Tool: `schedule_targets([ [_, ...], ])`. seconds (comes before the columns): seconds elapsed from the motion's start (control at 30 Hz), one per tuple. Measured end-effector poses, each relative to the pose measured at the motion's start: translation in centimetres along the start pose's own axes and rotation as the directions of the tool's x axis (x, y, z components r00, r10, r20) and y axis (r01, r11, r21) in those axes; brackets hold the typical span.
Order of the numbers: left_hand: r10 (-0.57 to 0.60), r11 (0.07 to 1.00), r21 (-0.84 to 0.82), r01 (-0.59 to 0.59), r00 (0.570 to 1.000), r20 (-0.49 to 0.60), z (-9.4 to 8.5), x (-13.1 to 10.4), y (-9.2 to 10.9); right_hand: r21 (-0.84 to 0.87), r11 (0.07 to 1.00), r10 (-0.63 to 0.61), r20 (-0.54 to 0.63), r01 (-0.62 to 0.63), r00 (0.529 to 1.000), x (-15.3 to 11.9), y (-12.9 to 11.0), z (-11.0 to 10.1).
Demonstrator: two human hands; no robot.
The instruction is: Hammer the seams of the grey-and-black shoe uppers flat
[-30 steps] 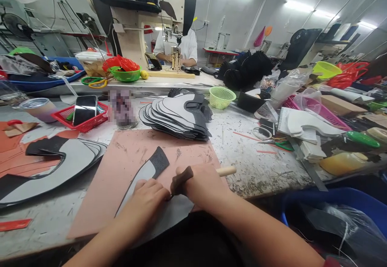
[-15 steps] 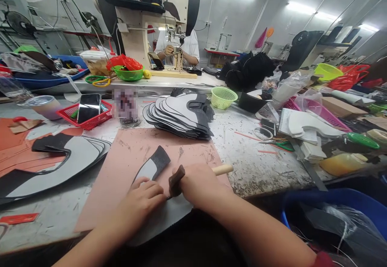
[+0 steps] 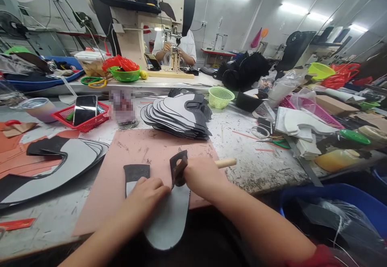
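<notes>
A grey and black U-shaped shoe upper piece (image 3: pixel 169 222) lies at the front of the pink board, its rounded end over the near edge. My left hand (image 3: pixel 148 196) is closed on its left arm, fingertips on the surface and the thumb hidden. In my right hand (image 3: pixel 201 176) is a hammer (image 3: pixel 226 163), its pale wooden handle sticking out to the right. The dark brown hammer head meets the right arm of the piece, whose black end stands up and curls. The exact contact is hard to see.
Beyond the pink board (image 3: pixel 102 190) sits a stack of similar pieces (image 3: pixel 172 116). More pieces (image 3: pixel 72 162) lie at left, near a red basket (image 3: pixel 83 118) with a phone. Scissors (image 3: pixel 278 142) and a green basket (image 3: pixel 221 98) are right. A co-worker (image 3: pixel 187 47) sits behind a sewing machine.
The shoe upper piece has turned, so its two arms point away from me and its rounded end towards me. My right hand with the hammer has shifted slightly away from me.
</notes>
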State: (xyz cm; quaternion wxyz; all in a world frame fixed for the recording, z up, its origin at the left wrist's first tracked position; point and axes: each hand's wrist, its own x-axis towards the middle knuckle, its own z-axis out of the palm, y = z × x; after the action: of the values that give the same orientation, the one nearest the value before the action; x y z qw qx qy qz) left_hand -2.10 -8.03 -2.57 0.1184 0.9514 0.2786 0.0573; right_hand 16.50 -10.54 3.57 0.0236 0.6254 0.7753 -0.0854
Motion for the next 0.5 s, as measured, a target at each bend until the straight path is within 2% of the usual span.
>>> schedule_targets([
  [0.1,0.026,1.000,-0.002,-0.026,1.000,0.000,-0.3,-0.3,-0.6,0.008,0.999,-0.049,0.057,0.049,0.997,0.0,-0.3,-0.1],
  [0.17,0.050,0.999,0.017,-0.050,0.999,-0.002,-0.4,-0.4,-1.0,-0.004,0.999,-0.039,0.104,0.040,0.994,-0.1,-0.5,-0.2],
  [0.2,0.056,0.998,0.019,-0.056,0.998,0.006,-0.3,-0.4,-1.2,-0.005,1.000,-0.026,0.090,0.027,0.996,-0.1,-0.6,-0.2],
  [0.27,0.074,0.997,-0.013,-0.074,0.997,0.022,-0.4,-0.5,-1.5,0.004,1.000,-0.013,0.062,0.013,0.998,-0.2,-0.8,-0.2],
  [0.4,0.122,0.988,-0.097,-0.117,0.991,0.047,-1.3,-1.0,-1.8,0.034,0.998,-0.059,0.148,0.054,0.987,0.0,-1.4,0.3],
  [0.5,0.084,0.993,-0.090,-0.075,0.992,0.099,-2.6,-1.3,-1.7,0.037,0.998,-0.059,0.087,0.056,0.994,0.3,-1.5,0.7],
])
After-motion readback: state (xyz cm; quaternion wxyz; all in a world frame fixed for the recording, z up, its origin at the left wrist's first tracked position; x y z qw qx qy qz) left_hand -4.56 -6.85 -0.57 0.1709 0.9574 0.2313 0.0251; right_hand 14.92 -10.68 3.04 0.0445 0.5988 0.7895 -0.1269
